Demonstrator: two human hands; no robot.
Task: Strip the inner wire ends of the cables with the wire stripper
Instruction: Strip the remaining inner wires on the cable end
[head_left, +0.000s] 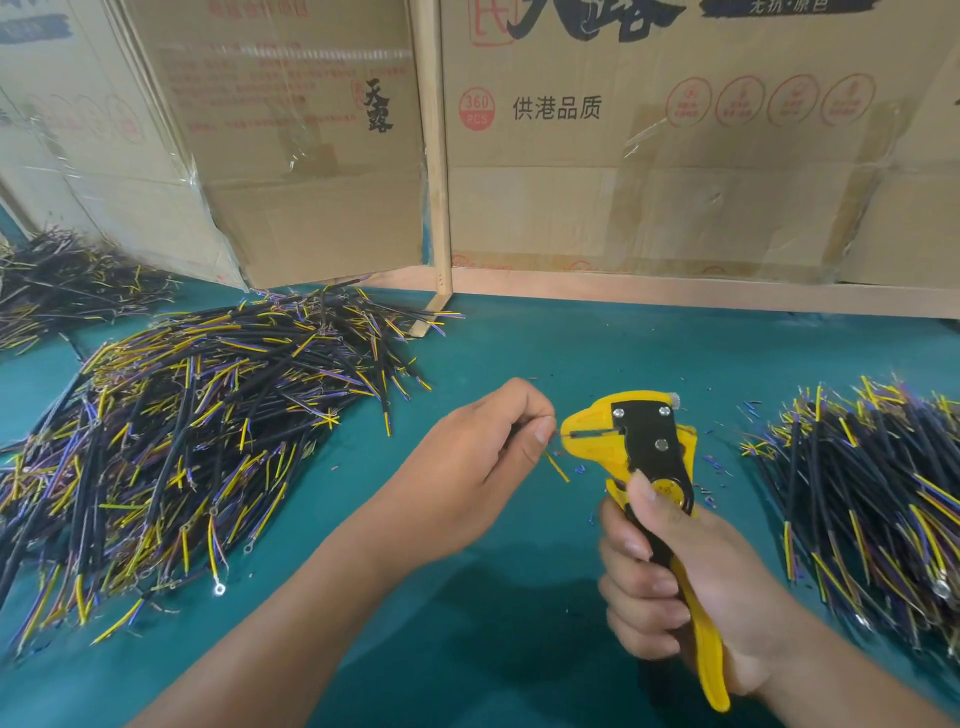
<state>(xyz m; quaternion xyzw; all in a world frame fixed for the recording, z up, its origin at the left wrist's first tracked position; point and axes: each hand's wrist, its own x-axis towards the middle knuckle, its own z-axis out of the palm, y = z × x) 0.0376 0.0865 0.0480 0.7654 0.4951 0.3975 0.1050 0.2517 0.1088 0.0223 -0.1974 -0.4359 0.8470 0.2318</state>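
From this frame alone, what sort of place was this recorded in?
Probably a small cable-assembly workshop bench. Large heaps of cut cables lie on a green table, printed cardboard cartons wall it in, and the right hand grips a yellow wire stripper while the left hand feeds a wire.

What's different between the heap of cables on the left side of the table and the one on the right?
The left pile is broader and looser, its cables fanned in many directions; the right pile looks more compact, its cables lying roughly parallel, and runs past the picture's edge. The left pile reaches back to the cardboard boxes; the right pile lies nearer the right hand holding the wire stripper. Both hold black cables with yellow and purple inner wires, on the green table.
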